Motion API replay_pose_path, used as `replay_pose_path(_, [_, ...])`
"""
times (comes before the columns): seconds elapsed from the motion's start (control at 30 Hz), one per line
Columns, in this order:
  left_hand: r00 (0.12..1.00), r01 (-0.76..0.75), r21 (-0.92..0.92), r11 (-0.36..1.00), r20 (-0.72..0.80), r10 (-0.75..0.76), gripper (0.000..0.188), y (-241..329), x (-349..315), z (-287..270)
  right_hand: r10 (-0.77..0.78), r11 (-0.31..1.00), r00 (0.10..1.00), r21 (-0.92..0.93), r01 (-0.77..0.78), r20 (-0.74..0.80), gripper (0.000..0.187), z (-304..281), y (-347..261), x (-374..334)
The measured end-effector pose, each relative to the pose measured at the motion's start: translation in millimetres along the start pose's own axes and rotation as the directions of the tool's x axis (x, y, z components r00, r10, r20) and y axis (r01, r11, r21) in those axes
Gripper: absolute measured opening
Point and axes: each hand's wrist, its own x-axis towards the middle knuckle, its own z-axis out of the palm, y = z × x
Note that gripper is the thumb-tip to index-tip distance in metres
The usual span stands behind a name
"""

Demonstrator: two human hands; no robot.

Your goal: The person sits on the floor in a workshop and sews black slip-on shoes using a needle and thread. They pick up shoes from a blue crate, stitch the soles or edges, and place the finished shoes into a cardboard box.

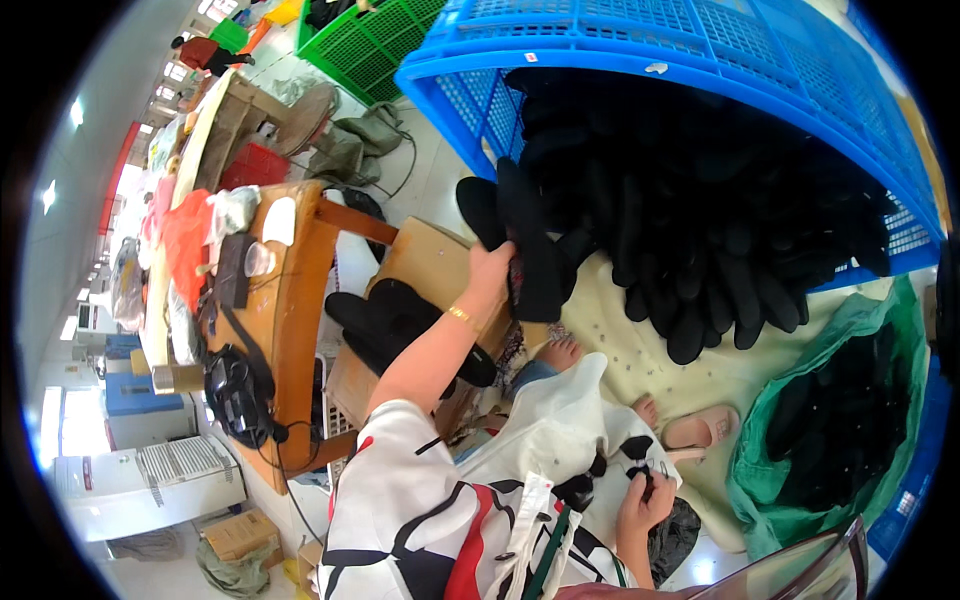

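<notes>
My left hand (490, 272) stretches out to the front of the crate, its fingers closed round a few long black shoe-sole-shaped pieces (528, 240). More of the same dark pieces (385, 322) lie on a cardboard box (425, 262) beside my left forearm. Over my lap, my right hand (643, 508) has its fingers pinched on a small dark thing, whose kind I cannot make out. Small black scraps (575, 491) rest near it on the white cloth (550, 425) across my lap.
A blue plastic crate (590, 62) tipped on its side spills a heap of black pieces (690, 230). At right stands a green sack (745, 490) of dark pieces. A wooden table (300, 260) with clutter is at left; a pink slipper (700, 428) lies on the floor. Far off, another person (205, 55) bends.
</notes>
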Motion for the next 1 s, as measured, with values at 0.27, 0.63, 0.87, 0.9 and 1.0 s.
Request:
replay_pose_path(0.27, [0.995,0.066,-0.048,0.997,-0.078,-0.07,0.04,62,-113,-176,-0.104,0.994,0.993,0.016,0.105,-0.048,0.012,1,2,-15])
replay_pose_path(0.63, [0.782,0.035,0.997,0.07,-0.071,0.619,0.075,16,-123,-182,-0.123,0.992,0.991,0.008,0.124,-0.044,0.013,2,5,-26])
replay_pose_path(0.87, [0.948,-0.073,0.95,-0.303,0.16,0.276,0.029,33,-79,-159,-0.074,0.997,0.996,-0.01,0.074,-0.058,0.013,-1,3,-30])
replay_pose_path(0.9, [0.949,-0.062,0.951,-0.304,0.15,0.276,0.027,36,-70,-158,-0.071,0.997,0.996,-0.004,0.071,-0.058,0.013,0,3,-30])
replay_pose_path(1.0, [0.942,-0.053,0.942,-0.33,0.157,0.296,0.022,36,-38,-143,-0.072,0.997,0.994,0.007,0.073,-0.078,0.013,3,3,-28])
